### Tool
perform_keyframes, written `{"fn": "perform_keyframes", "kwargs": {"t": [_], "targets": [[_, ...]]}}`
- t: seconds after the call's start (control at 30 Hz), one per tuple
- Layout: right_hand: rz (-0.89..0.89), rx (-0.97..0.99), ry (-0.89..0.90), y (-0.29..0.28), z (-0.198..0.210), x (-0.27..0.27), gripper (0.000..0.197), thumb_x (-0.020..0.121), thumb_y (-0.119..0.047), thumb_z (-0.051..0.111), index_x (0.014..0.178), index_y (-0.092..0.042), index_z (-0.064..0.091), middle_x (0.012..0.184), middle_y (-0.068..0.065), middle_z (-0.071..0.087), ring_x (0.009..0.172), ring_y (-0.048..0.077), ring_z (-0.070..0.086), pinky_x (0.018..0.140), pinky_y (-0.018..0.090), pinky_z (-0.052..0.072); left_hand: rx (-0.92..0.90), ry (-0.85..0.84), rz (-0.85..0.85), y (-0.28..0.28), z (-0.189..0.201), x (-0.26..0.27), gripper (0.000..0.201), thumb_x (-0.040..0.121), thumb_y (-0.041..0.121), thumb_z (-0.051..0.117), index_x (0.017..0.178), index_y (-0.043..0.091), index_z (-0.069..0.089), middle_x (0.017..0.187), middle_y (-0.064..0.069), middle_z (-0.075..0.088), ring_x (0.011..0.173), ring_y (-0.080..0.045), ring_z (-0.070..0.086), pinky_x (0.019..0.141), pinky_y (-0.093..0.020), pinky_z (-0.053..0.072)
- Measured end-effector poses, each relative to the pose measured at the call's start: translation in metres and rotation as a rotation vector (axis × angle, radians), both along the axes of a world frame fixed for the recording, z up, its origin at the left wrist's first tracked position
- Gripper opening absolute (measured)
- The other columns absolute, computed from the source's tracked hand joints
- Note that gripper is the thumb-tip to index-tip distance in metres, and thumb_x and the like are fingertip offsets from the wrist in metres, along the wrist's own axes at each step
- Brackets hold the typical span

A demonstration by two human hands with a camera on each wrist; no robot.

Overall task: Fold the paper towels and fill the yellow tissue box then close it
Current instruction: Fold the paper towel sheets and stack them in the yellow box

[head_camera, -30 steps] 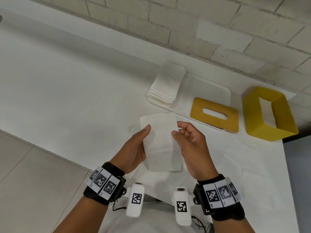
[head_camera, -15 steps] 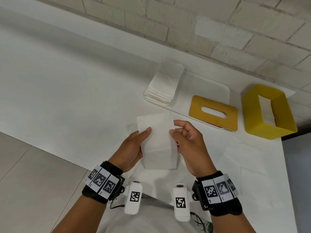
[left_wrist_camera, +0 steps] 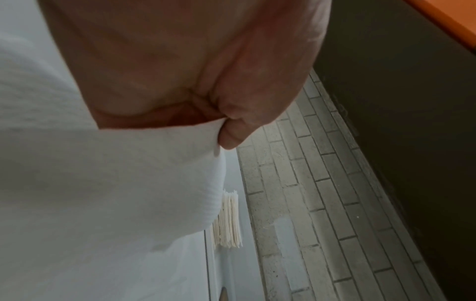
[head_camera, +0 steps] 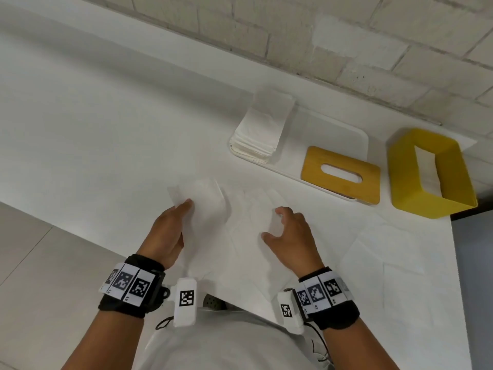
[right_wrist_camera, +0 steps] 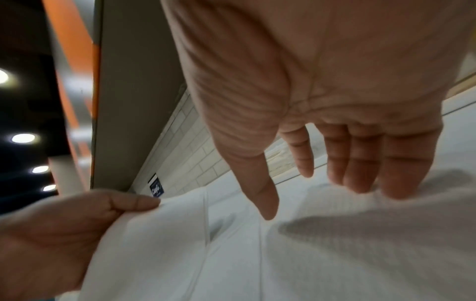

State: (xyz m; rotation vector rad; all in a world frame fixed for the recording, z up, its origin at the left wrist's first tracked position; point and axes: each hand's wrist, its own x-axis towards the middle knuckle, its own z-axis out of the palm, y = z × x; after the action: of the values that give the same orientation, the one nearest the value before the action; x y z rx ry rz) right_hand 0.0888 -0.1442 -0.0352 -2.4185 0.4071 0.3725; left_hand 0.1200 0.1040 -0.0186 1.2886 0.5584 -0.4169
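Observation:
My left hand (head_camera: 184, 209) pinches a folded white paper towel (head_camera: 206, 206) between thumb and fingers; the left wrist view shows the thumb (left_wrist_camera: 229, 136) pressed on the towel (left_wrist_camera: 115, 193). My right hand (head_camera: 274, 222) is open, with its fingers (right_wrist_camera: 360, 179) reaching down to a loose sheet (head_camera: 253, 212) flat on the table. The yellow tissue box (head_camera: 429, 172) stands open at the far right with white paper inside. Its slotted yellow lid (head_camera: 340, 174) lies beside it. A stack of folded towels (head_camera: 262, 132) sits further back.
A white tray (head_camera: 328, 132) bears the stack and part of the lid. More flat sheets (head_camera: 386, 252) lie by the right table edge. A brick wall (head_camera: 346, 49) runs behind the table. The near table edge drops to a tiled floor (head_camera: 40, 263) on the left.
My right hand has let go of the folded towel and moved right, down to the loose sheet. The left hand keeps the towel and has shifted it left.

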Motion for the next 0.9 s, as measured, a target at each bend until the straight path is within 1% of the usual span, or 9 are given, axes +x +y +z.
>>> {"fn": "perform_keyframes", "kwargs": {"t": [0.13, 0.23, 0.33, 0.43, 0.5, 0.57, 0.7, 0.8, 0.9], "targets": [[0.004, -0.212, 0.015, 0.007, -0.002, 0.003, 0.07, 0.086, -0.043, 0.072, 0.145, -0.027, 0.038, 0.138, 0.006, 0.043, 0.129, 0.028, 0.04, 0.103, 0.041, 0.04, 0.059, 0.054, -0.027, -0.002, -0.003, -0.002, 0.03, 0.105, 0.033, 0.053, 0.119, 0.011, 0.068, 0.111, -0.009, 0.078, 0.114, -0.033, 0.068, 0.108, -0.051, 0.048], [0.004, -0.166, 0.046, 0.005, -0.004, 0.006, 0.066, 0.086, -0.043, 0.072, 0.142, -0.03, 0.039, 0.126, 0.001, 0.055, 0.123, 0.026, 0.05, 0.103, 0.044, 0.042, 0.075, 0.067, -0.049, -0.003, -0.003, -0.004, 0.033, 0.104, 0.037, 0.053, 0.121, 0.012, 0.067, 0.114, -0.01, 0.076, 0.116, -0.035, 0.067, 0.111, -0.054, 0.046], [-0.065, 0.001, 0.081, 0.0, -0.002, 0.01, 0.062, 0.084, -0.036, 0.076, 0.137, -0.028, 0.044, 0.108, -0.006, 0.056, 0.111, 0.021, 0.059, 0.101, 0.04, 0.046, 0.085, 0.066, -0.078, -0.005, -0.002, -0.003, 0.035, 0.104, 0.038, 0.052, 0.123, 0.012, 0.066, 0.115, -0.011, 0.076, 0.117, -0.036, 0.066, 0.11, -0.055, 0.046], [-0.124, 0.175, 0.073, -0.008, 0.004, 0.015, 0.036, 0.084, -0.028, 0.077, 0.116, -0.022, 0.06, 0.097, -0.011, 0.062, 0.096, 0.014, 0.062, 0.075, 0.021, 0.048, 0.097, 0.073, -0.089, -0.006, -0.001, -0.002, 0.035, 0.104, 0.04, 0.053, 0.122, 0.013, 0.067, 0.118, -0.012, 0.075, 0.118, -0.036, 0.065, 0.111, -0.054, 0.045], [-0.155, 0.309, 0.073, -0.015, 0.009, 0.018, 0.017, 0.086, -0.023, 0.075, 0.101, -0.019, 0.069, 0.089, -0.006, 0.071, 0.091, 0.019, 0.069, 0.073, 0.025, 0.054, 0.106, 0.069, -0.109, -0.008, 0.002, -0.001, 0.035, 0.104, 0.042, 0.053, 0.12, 0.014, 0.067, 0.119, -0.013, 0.074, 0.119, -0.037, 0.064, 0.112, -0.055, 0.044], [-0.194, 0.441, 0.063, -0.022, 0.016, 0.017, 0.009, 0.089, -0.017, 0.072, 0.098, -0.016, 0.072, 0.093, 0.003, 0.076, 0.096, 0.028, 0.073, 0.085, 0.039, 0.059, 0.11, 0.058, -0.134, -0.012, 0.005, 0.0, 0.034, 0.104, 0.04, 0.052, 0.119, 0.013, 0.067, 0.118, -0.014, 0.074, 0.117, -0.037, 0.066, 0.108, -0.052, 0.046], [-0.291, 0.801, -0.052, -0.032, 0.055, 0.01, 0.029, 0.095, -0.001, 0.061, 0.117, -0.019, 0.069, 0.109, 0.003, 0.078, 0.106, 0.027, 0.072, 0.088, 0.036, 0.058, 0.092, 0.028, -0.159, -0.019, 0.013, 0.004, 0.029, 0.107, 0.035, 0.049, 0.113, 0.013, 0.068, 0.113, -0.012, 0.076, 0.108, -0.03, 0.07, 0.1, -0.044, 0.051], [-0.31, 0.97, -0.246, -0.037, 0.089, 0.004, 0.037, 0.096, 0.0, 0.056, 0.123, -0.024, 0.066, 0.118, 0.001, 0.075, 0.105, 0.02, 0.072, 0.09, 0.037, 0.057, 0.048, 0.002, -0.174, -0.026, 0.02, 0.008, 0.032, 0.107, 0.034, 0.049, 0.117, 0.011, 0.069, 0.109, -0.009, 0.078, 0.112, -0.032, 0.069, 0.103, -0.047, 0.05], [-0.206, 1.064, -0.394, -0.03, 0.113, -0.002, 0.041, 0.096, 0.003, 0.053, 0.122, -0.025, 0.065, 0.121, 0.002, 0.074, 0.107, 0.02, 0.071, 0.088, 0.034, 0.059, -0.037, -0.035, -0.217, -0.04, 0.029, 0.014, 0.035, 0.105, 0.035, 0.052, 0.124, 0.009, 0.068, 0.117, -0.012, 0.076, 0.117, -0.034, 0.068, 0.11, -0.054, 0.046]]}}
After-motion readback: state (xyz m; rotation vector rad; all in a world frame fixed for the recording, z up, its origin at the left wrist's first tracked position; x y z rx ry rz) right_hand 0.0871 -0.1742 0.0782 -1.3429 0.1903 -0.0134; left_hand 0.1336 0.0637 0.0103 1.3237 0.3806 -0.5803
